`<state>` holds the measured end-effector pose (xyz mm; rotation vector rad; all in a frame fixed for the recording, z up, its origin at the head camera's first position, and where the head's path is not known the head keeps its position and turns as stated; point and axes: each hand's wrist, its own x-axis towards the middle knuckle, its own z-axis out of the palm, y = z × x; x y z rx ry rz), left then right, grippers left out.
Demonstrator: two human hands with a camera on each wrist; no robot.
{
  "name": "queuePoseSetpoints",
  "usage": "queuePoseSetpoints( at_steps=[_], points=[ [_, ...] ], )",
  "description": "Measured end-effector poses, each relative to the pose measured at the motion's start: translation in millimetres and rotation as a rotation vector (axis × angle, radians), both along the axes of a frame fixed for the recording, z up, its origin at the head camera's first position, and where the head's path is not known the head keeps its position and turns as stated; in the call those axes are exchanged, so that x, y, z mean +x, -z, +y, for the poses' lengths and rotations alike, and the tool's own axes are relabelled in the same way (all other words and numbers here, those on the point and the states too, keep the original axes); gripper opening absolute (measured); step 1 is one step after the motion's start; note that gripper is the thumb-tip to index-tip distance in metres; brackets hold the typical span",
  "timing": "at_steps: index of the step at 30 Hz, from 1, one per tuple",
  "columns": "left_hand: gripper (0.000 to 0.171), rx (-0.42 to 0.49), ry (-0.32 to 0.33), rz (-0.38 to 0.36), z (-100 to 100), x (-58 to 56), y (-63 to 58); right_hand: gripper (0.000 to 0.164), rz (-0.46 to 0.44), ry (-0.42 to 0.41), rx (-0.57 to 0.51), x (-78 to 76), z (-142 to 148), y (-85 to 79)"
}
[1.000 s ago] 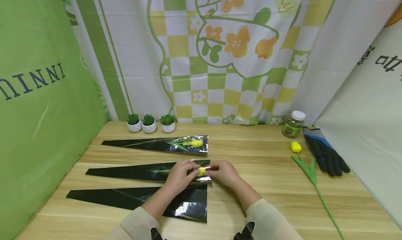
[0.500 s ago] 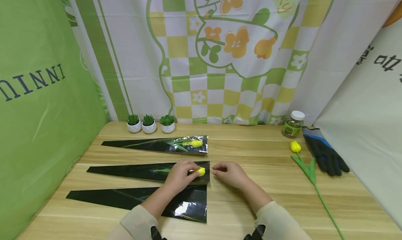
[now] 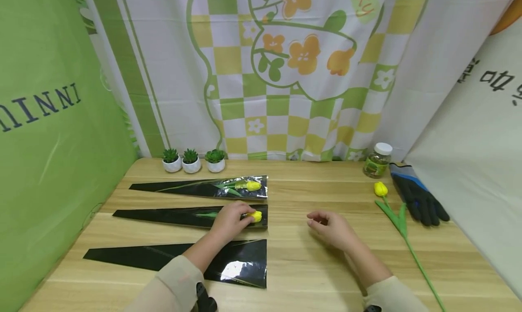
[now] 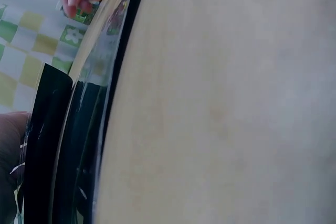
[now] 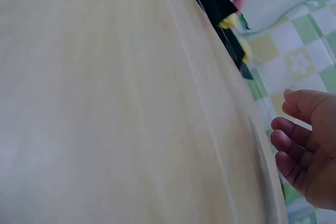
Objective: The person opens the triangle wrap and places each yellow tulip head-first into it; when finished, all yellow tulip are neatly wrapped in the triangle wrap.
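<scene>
In the head view my left hand (image 3: 231, 219) pinches a yellow tulip (image 3: 256, 216) just behind its bloom. The tulip lies along the middle black flower sleeve (image 3: 163, 216), its stem mostly hidden by the hand. My right hand (image 3: 332, 230) hovers over the table right of the sleeve, fingers loosely curled, holding nothing; the right wrist view shows that hand (image 5: 310, 148) with spread fingers. A loose yellow tulip (image 3: 381, 189) with green leaves and a long stem lies at the right.
Behind lies another black sleeve (image 3: 163, 186) with a yellow tulip inside; in front, a flat black sleeve (image 3: 240, 262). Small potted succulents (image 3: 191, 162) stand at the back left. A lidded jar (image 3: 377, 161) and a dark work glove (image 3: 420, 198) are at the back right.
My right hand has let go at the sleeve's mouth and moved right, away from it. My left hand still pinches the tulip; the middle sleeve has shifted slightly toward the back.
</scene>
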<state>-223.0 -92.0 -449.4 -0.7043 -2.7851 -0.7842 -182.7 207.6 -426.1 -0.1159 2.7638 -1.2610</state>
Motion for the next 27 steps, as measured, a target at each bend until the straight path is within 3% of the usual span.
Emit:
queuePoseSetpoints(
  at_steps=[15, 27],
  points=[
    [0.019, 0.021, -0.046, 0.001, 0, -22.7, -6.1, 0.046, 0.007, 0.084, 0.131, 36.6, 77, -15.3],
    [0.02, 0.025, -0.064, -0.026, 0, -32.5, -7.5, 0.051, 0.016, 0.174, 0.243, 49.7, 133, -14.9]
  ],
)
